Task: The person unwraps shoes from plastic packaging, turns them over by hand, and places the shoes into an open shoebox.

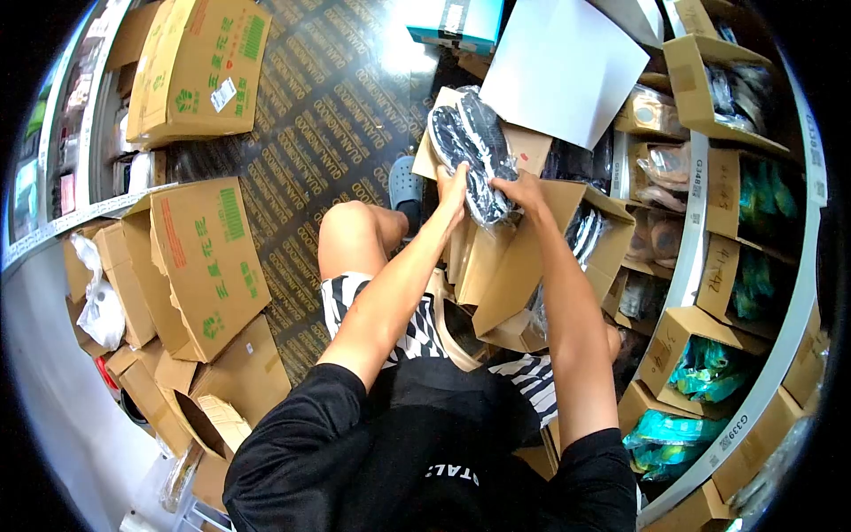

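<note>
Both arms reach forward, left hand and right hand gripping bagged black shoes.

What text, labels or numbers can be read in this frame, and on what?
"QUANLAINMOOD", repeated, on the dark floor.
"G348" on the shelf rail.
"G339" on the lower shelf rail.
"TAL", part of a word seen upside down, on the black shirt.
Green characters on the cardboard boxes: too blurred to read.
Handwriting on shelf boxes: illegible.

You get bright, even overhead light, with glare on the glossy floor (top centre); fisheye bending and black vignetting crowd the edges, slightly soft.
</note>
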